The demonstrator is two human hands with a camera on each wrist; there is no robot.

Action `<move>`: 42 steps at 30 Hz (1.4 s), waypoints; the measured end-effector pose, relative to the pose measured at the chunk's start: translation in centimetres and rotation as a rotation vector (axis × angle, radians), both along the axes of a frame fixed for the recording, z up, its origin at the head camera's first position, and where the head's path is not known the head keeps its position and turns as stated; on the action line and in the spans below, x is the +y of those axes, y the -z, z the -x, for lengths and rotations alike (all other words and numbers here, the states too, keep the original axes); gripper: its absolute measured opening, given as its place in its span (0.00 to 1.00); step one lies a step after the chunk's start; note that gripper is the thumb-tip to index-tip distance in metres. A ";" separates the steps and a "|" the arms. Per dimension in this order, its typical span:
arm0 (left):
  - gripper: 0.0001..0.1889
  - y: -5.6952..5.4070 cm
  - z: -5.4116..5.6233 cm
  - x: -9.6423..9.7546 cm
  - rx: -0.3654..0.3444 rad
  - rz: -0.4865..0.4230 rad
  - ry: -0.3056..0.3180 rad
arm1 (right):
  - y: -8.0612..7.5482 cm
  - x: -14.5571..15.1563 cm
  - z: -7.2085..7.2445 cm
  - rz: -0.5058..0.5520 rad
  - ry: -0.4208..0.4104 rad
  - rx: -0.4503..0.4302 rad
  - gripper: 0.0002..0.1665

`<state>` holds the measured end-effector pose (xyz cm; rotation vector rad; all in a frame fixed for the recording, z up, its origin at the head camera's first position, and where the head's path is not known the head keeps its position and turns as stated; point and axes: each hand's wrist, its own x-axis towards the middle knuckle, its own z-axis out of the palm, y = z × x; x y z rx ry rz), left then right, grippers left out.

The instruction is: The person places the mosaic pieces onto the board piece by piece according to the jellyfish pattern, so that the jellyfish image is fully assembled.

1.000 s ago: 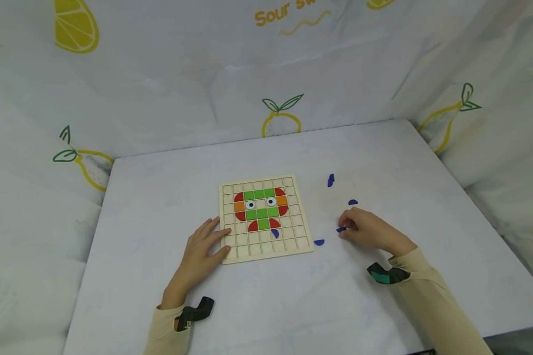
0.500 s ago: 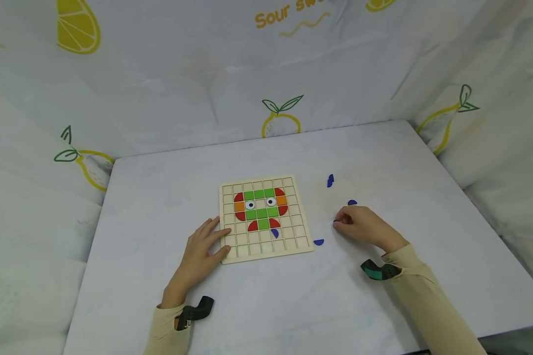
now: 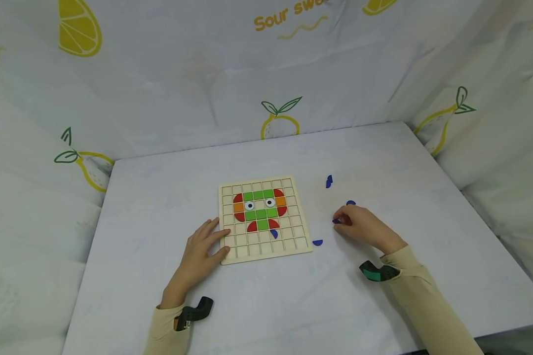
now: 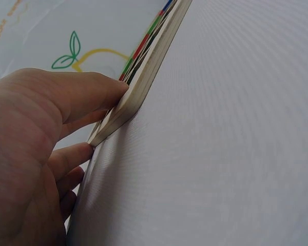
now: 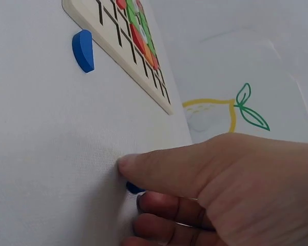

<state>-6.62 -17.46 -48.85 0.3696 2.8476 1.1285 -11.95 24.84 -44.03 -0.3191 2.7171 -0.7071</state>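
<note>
A pale wooden grid board [image 3: 248, 251] lies on the table, with red, green and orange tiles and two eye tiles forming a face-like pattern. A blue half-round tile [image 3: 274, 233] sits on it below the pattern. My left hand [image 3: 202, 251] rests at the board's left edge, fingers spread, thumb and index on the rim. To the right of the board, my right hand [image 3: 366, 229] pinches another blue half-round tile [image 5: 135, 188] between thumb and index finger, close over the table. The thumb hides much of that tile in the right wrist view.
One loose blue half-round tile [image 3: 318, 242] lies just off the board's lower right corner. Another blue tile [image 3: 351, 202] is right behind my right hand. Farther back, two blue tiles [image 3: 329, 181] lie against each other. A lemon-print cloth [image 3: 160, 88] hangs behind the table.
My right hand has shifted slightly left and away from me, closing its fingertips on the blue half-round tile and bringing it along. The left hand and the board stay in place.
</note>
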 end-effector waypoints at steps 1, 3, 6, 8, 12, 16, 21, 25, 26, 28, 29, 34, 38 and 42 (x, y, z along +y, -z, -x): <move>0.23 0.0 0.0 0.0 -0.004 -0.001 -0.001 | 0.0 0.0 0.0 0.005 -0.004 -0.001 0.13; 0.23 0.0 0.0 0.0 -0.007 0.000 -0.004 | 0.0 0.0 0.0 0.011 -0.010 0.005 0.13; 0.23 0.0 0.1 0.0 -0.011 0.002 -0.005 | 0.0 -0.2 0.1 0.009 -0.017 0.032 0.11; 0.23 0.0 0.1 -0.1 -0.013 0.003 -0.005 | 0.2 -0.4 0.1 0.004 -0.013 0.053 0.11; 0.23 0.0 0.1 0.0 -0.025 -0.002 -0.001 | 0.2 -1.2 0.1 0.060 0.021 0.108 0.09; 0.23 0.0 0.0 0.0 -0.021 -0.002 0.004 | -0.4 -3.2 0.0 0.176 0.016 0.114 0.09; 0.24 0.2 0.1 0.0 0.000 0.003 -0.002 | -1.1 -7.2 -0.4 0.223 -0.119 0.071 0.10; 0.24 0.2 0.0 0.0 0.014 0.007 -0.003 | -0.9 -10.3 -1.1 0.178 -0.246 0.106 0.09; 0.24 0.2 0.0 0.0 0.009 0.006 -0.005 | -0.8 -10.9 -1.2 0.166 -0.264 0.108 0.09; 0.23 0.2 -0.1 -0.1 0.005 0.008 -0.007 | -0.4 -12.0 -1.6 0.147 -0.286 0.108 0.08; 0.23 0.2 -0.2 -0.1 -0.003 0.009 -0.008 | -0.2 -12.3 -1.8 0.140 -0.288 0.104 0.08; 0.23 0.1 -0.2 -0.2 -0.020 0.008 -0.005 | 0.6 -13.2 -2.6 0.096 -0.259 0.102 0.07; 0.23 0.0 0.0 -0.1 -0.010 0.006 -0.003 | 0.5 -13.3 -3.0 0.067 -0.247 0.106 0.08; 0.24 0.0 0.0 0.0 -0.008 0.008 -0.002 | 0.1 -13.1 -3.1 0.063 -0.260 0.065 0.10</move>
